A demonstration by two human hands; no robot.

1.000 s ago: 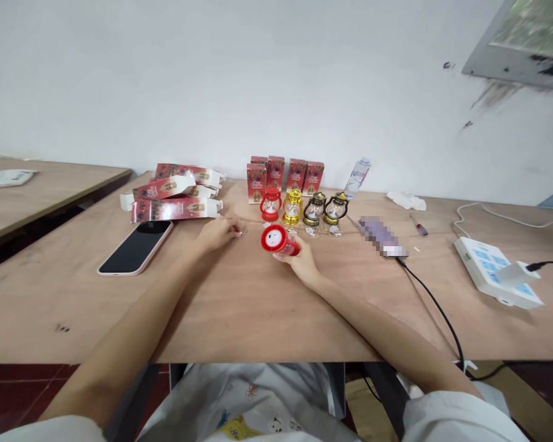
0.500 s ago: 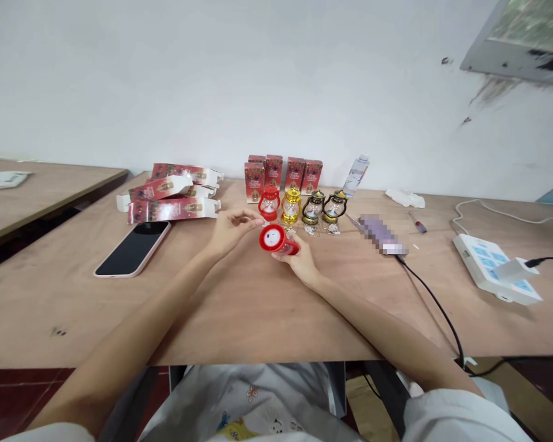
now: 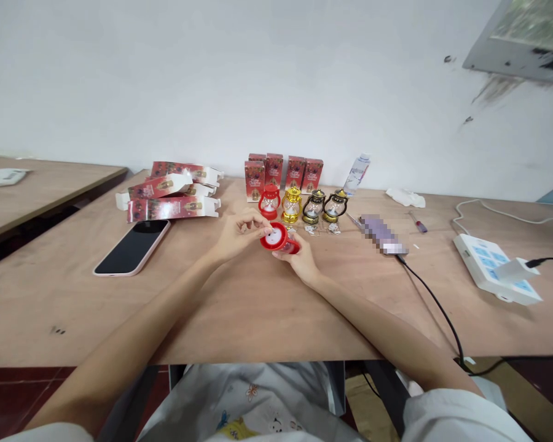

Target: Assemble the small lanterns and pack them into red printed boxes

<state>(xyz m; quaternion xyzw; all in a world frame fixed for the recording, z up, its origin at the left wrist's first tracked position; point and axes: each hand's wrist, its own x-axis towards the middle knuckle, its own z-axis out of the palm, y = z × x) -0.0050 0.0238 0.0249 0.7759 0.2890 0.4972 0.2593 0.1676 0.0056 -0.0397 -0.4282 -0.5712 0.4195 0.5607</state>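
My right hand point(image 3: 303, 261) grips a small red lantern point(image 3: 289, 247), tipped so that its round base with a white centre point(image 3: 273, 236) faces me. The fingertips of my left hand point(image 3: 239, 231) are pinched together at the left edge of that base; what they hold, if anything, is too small to make out. Behind my hands stand another red lantern point(image 3: 269, 202), a gold lantern point(image 3: 292, 205) and two dark bronze lanterns point(image 3: 313, 207), upright in a row. Small white and metal pieces point(image 3: 311, 229) lie in front of them.
Several red printed boxes point(image 3: 312, 176) stand against the wall. Opened flat boxes point(image 3: 175, 209) and a black-screened phone point(image 3: 133, 248) lie to the left. To the right are a bottle point(image 3: 357, 174), a tissue point(image 3: 405, 197), a second phone point(image 3: 382, 233), a screwdriver point(image 3: 419, 224) and a power strip point(image 3: 495, 270) with cables.
My left hand has moved slightly right, bringing its fingertips from beside the red lantern onto the edge of its base. My right hand stays nearly still.
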